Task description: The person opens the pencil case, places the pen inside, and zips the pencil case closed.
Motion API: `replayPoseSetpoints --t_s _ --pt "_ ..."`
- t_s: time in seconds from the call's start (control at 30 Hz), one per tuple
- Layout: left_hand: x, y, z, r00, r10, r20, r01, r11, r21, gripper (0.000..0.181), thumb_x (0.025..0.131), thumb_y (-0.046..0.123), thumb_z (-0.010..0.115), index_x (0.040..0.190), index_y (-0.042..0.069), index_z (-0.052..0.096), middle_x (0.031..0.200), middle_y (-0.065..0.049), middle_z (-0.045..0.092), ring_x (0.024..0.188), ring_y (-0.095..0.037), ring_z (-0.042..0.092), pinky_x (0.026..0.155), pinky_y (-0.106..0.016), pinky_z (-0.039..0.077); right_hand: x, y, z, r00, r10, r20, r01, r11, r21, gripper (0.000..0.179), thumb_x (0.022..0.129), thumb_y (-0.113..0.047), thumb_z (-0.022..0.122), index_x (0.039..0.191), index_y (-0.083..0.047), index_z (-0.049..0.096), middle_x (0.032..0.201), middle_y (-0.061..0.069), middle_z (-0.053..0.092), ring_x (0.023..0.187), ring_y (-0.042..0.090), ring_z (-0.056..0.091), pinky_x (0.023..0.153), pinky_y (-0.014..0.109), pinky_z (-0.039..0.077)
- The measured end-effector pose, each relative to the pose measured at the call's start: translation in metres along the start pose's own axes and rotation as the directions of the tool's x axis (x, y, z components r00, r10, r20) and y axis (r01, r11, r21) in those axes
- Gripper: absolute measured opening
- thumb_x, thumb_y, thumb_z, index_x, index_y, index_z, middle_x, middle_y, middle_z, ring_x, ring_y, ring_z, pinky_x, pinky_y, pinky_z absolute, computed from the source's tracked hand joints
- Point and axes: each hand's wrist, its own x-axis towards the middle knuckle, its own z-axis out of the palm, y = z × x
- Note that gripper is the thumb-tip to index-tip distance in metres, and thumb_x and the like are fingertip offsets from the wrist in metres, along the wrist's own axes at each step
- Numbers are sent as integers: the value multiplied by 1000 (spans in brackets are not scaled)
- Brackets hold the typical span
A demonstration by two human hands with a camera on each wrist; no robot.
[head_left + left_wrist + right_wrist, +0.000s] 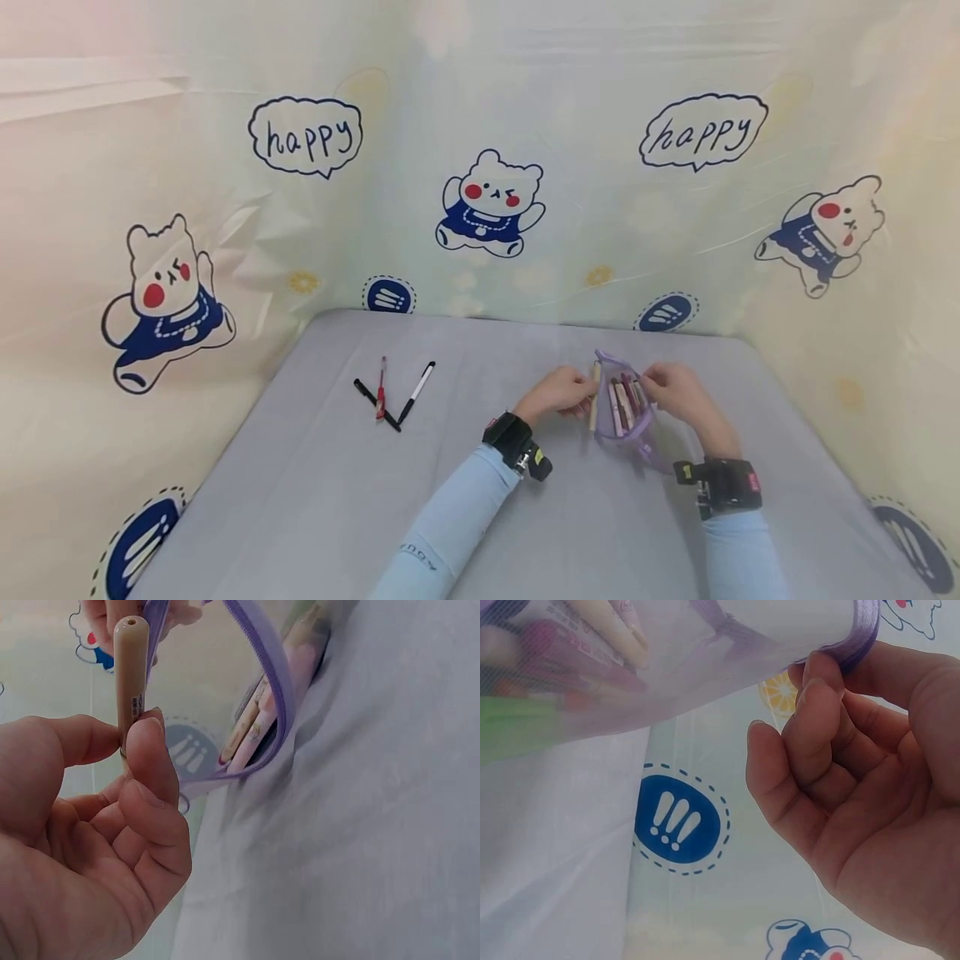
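A translucent purple zip pouch (633, 433) lies on the right half of the table, its mouth facing me and gaping. Several pens (624, 400) show inside, pink, beige and dark. My left hand (558, 392) pinches a beige pen (132, 671) between thumb and fingers, beside the pouch's left rim. Whether that hand also holds the rim is hidden. At the opposite side, my right hand (855, 772) pinches the purple zip edge (862, 637) between thumb and index finger, its other fingers loosely curled.
Left of the middle lie a black pen (366, 390), a red pen (381, 404) crossing it, and a white pen with black ends (417, 390). A grey cloth covers the table (300, 500). A printed curtain (585, 217) hangs around its back and sides.
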Motion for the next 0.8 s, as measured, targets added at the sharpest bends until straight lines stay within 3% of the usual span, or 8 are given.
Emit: replayPoseSetpoints --t_s 0.23,0.5,0.63,0.8 --pt "7 7 11 1000 -23 17 24 1000 -15 36 99 33 55 72 11 65 60 1 63 50 -11 59 50 -26 47 -1 -2 -2 1000 1 -3 -1 1000 -17 24 97 -16 54 103 4 67 88 14 70 76 20 63 64 31 52" --pt "13 11 17 999 -37 4 37 992 -119 40 100 33 54 70 8 64 62 -3 65 53 -13 61 59 -34 56 -2 -3 -3 1000 -3 -9 3 1000 -14 22 97 -15 55 102 4 67 88 14 70 76 21 64 64 31 52" --pt "19 12 23 999 -11 38 19 979 -203 39 100 35 54 77 6 68 67 -6 69 57 -15 66 65 -38 59 -2 -2 -5 1000 -10 -16 9 1000 -9 21 96 -13 56 101 5 67 87 14 70 74 20 64 63 31 53" --pt "24 11 27 996 33 89 -7 962 -275 39 100 33 54 93 -3 69 69 -7 70 57 -15 67 58 -32 57 -2 -2 -6 999 -28 -26 27 999 -23 20 95 -12 56 97 5 68 83 13 69 70 18 62 61 31 51"
